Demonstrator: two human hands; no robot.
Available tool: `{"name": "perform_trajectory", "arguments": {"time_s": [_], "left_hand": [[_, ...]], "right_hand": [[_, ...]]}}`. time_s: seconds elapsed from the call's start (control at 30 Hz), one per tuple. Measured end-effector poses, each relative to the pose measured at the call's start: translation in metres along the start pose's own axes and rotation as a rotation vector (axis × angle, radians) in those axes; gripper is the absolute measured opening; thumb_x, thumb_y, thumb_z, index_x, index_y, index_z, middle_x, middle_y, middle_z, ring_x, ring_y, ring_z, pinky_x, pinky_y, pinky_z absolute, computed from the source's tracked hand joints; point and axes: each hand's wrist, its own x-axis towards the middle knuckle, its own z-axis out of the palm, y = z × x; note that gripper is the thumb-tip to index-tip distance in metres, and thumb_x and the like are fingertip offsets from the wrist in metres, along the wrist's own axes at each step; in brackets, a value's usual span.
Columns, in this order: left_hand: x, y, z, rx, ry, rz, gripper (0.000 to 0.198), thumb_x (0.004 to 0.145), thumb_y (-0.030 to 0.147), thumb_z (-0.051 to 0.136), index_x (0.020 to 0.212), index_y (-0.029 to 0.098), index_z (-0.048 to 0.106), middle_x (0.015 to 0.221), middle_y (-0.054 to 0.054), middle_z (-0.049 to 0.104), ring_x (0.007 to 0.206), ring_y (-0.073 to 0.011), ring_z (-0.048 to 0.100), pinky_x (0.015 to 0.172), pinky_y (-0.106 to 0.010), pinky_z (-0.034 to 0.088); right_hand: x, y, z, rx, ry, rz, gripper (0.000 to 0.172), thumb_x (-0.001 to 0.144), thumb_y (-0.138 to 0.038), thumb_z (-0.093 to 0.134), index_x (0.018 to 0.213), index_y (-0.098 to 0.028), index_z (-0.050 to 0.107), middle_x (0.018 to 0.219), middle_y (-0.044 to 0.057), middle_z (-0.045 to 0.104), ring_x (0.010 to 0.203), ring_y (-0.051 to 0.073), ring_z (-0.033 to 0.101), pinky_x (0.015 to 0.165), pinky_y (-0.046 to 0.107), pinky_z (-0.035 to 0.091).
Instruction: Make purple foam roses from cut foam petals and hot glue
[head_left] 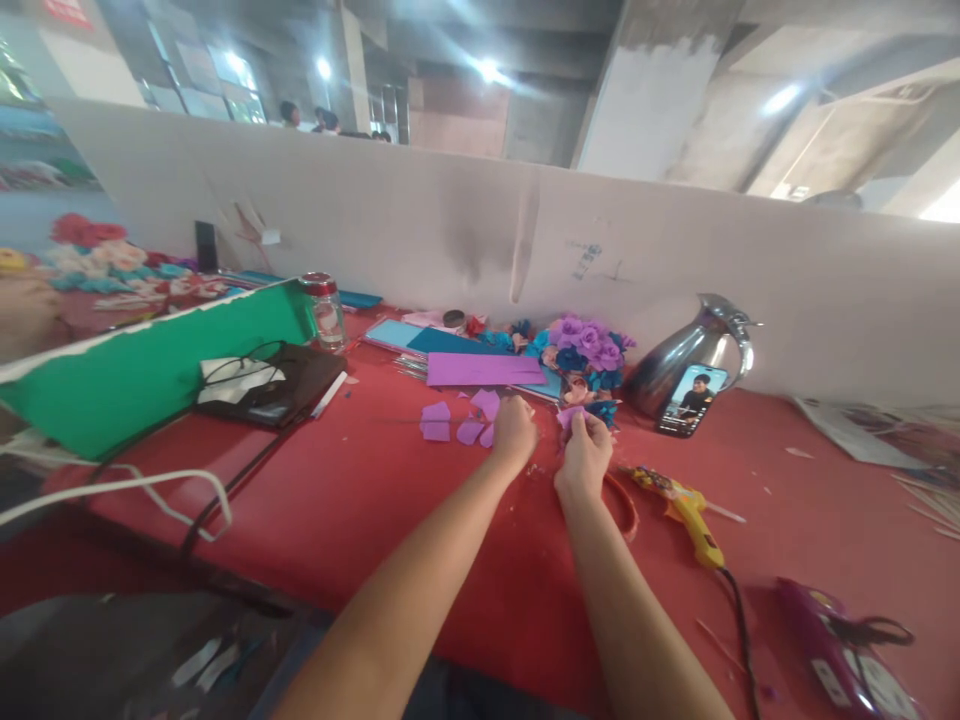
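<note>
My right hand [589, 455] pinches a small purple paper piece [568, 416] between thumb and fingers. Just left of it, my left hand [516, 437] is closed, and whatever its fingers hold is hidden. Several cut purple paper petals [435, 422] lie on the red table beside my left hand. Beyond both hands is a purple paper strip [486, 369], resting on blue sheets. A bunch of purple and blue paper roses [589, 345] sits behind my right hand. An orange loop-shaped handle [624, 507] shows partly behind my right forearm.
A yellow glue gun [690, 512] with a black cord lies to the right. Behind it, a phone [690, 400] leans on a metal jug [686, 350]. Leftward are a glass jar [325, 315], a dark case [277, 385] with glasses, and a green divider [165, 365].
</note>
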Motion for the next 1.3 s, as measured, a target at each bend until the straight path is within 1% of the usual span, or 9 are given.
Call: {"name": "perform_trajectory", "arguments": {"time_s": [0.17,0.3,0.4,0.5,0.63,0.8,0.97,1.17,1.3], "left_hand": [[-0.025,-0.030,-0.029,-0.438,0.023,-0.013,0.022,0.077,0.003,0.049,0.091,0.016,0.060,0.078,-0.002,0.060,0.072,-0.0140,0.057,0.070,-0.026,0.042],[-0.043,-0.054,-0.047,-0.738,-0.072,-0.121,0.034,0.079,0.010,0.049,0.111,0.021,0.056,0.073,0.004,0.053,0.055,-0.0088,0.050,0.068,-0.026,0.042],[-0.049,-0.063,-0.060,-0.872,-0.174,-0.069,0.033,0.078,0.016,0.055,0.111,0.019,0.057,0.073,0.004,0.051,0.059,-0.0089,0.051,0.071,-0.026,0.042],[-0.050,-0.063,-0.066,-0.882,-0.256,-0.054,0.037,0.076,0.025,0.062,0.112,0.019,0.058,0.073,0.003,0.051,0.060,-0.0092,0.048,0.066,-0.025,0.040],[-0.051,-0.063,-0.061,-0.847,-0.333,-0.082,0.039,0.075,0.031,0.065,0.111,0.019,0.062,0.065,0.004,0.046,0.055,-0.0080,0.037,0.057,-0.024,0.031],[-0.050,-0.066,-0.052,-0.882,-0.287,-0.159,0.040,0.070,0.035,0.070,0.104,0.017,0.064,0.068,0.003,0.048,0.053,-0.0064,0.034,0.053,-0.023,0.026],[-0.048,-0.068,-0.053,-0.894,-0.231,-0.175,0.037,0.063,0.043,0.074,0.085,0.016,0.063,0.067,0.003,0.051,0.054,-0.0064,0.036,0.053,-0.022,0.028],[-0.045,-0.073,-0.053,-0.889,-0.194,-0.201,0.036,0.058,0.045,0.075,0.071,0.016,0.058,0.060,0.005,0.047,0.052,-0.0057,0.035,0.054,-0.021,0.028],[-0.042,-0.079,-0.051,-0.887,-0.195,-0.205,0.031,0.061,0.040,0.071,0.073,0.015,0.059,0.059,0.006,0.047,0.049,-0.0047,0.034,0.053,-0.021,0.026]], "right_hand": [[-0.012,0.002,0.007,0.022,-0.068,0.096,0.038,0.066,-0.051,0.066,0.077,-0.016,0.056,0.059,-0.006,0.051,0.052,0.008,0.042,0.052,0.022,0.034],[-0.025,0.003,0.013,0.002,-0.186,0.104,0.038,0.064,-0.050,0.067,0.078,-0.016,0.057,0.060,-0.004,0.054,0.055,0.010,0.046,0.054,0.023,0.036],[-0.033,0.004,0.016,-0.050,-0.292,0.061,0.034,0.068,-0.048,0.065,0.076,-0.016,0.059,0.063,-0.002,0.057,0.059,0.011,0.049,0.059,0.025,0.039],[-0.039,0.004,0.017,-0.049,-0.354,0.070,0.033,0.070,-0.048,0.064,0.074,-0.016,0.061,0.066,-0.001,0.060,0.062,0.012,0.051,0.062,0.026,0.040],[-0.044,-0.001,0.018,0.007,-0.317,0.160,0.034,0.064,-0.048,0.070,0.071,-0.016,0.063,0.064,-0.002,0.059,0.058,0.010,0.049,0.057,0.023,0.039],[-0.048,-0.003,0.020,0.152,-0.355,0.343,0.038,0.054,-0.048,0.077,0.069,-0.017,0.063,0.055,-0.005,0.054,0.049,0.007,0.045,0.050,0.021,0.037],[-0.053,0.000,0.022,0.200,-0.397,0.377,0.037,0.053,-0.046,0.080,0.067,-0.016,0.063,0.057,-0.004,0.058,0.050,0.007,0.047,0.051,0.021,0.039],[-0.050,-0.004,0.022,0.066,-0.438,0.290,0.037,0.058,-0.049,0.073,0.071,-0.016,0.065,0.061,-0.001,0.061,0.053,0.010,0.050,0.053,0.023,0.040],[-0.018,-0.045,-0.004,-0.274,-0.387,-0.090,0.036,0.069,-0.046,0.063,0.091,-0.018,0.068,0.080,0.004,0.069,0.066,0.015,0.058,0.062,0.027,0.044]]}}
